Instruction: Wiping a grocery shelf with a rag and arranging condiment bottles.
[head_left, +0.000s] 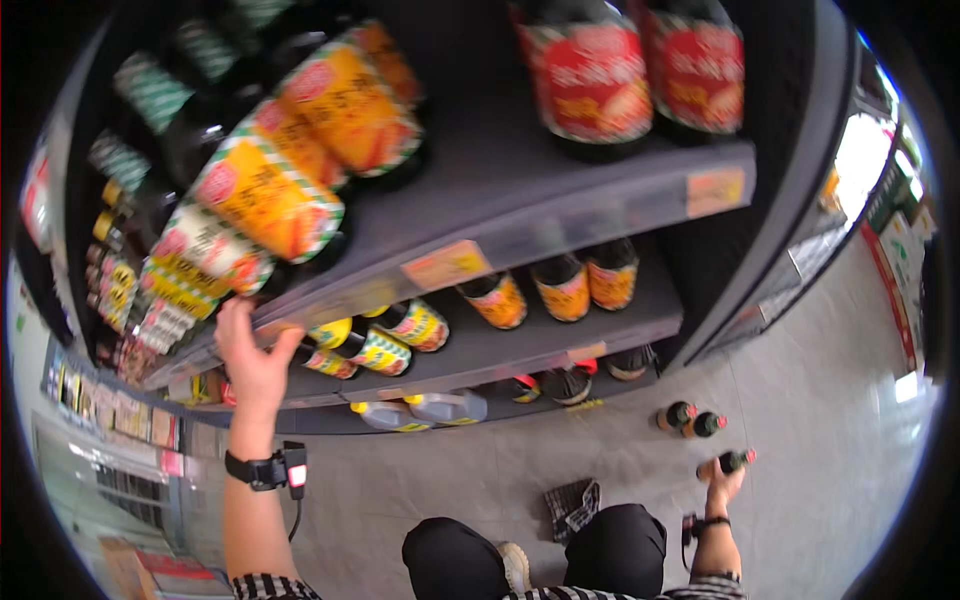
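Observation:
At the front of the upper shelf, my left hand (253, 356) grips the shelf edge (322, 304), thumb spread from the fingers. Just above those fingers stands a bottle with a white label (217, 244), among several dark sauce bottles. Larger dark bottles with orange labels (266, 199) are beside it. Low on my right, my right hand (724, 484) is closed around a dark glass bottle (735, 460) with a red cap. Whether its base touches the floor cannot be told. Two similar bottles (694, 420) stand together on the floor just beyond it.
Two red-labelled bottles (596, 82) stand at the upper shelf's right end. The lower shelf (495, 356) holds orange-labelled bottles (564, 289) and yellow-capped ones (386, 349). Clear jugs (446, 407) sit at the bottom. A checked cloth (572, 508) lies on the grey floor (465, 480) near my knees.

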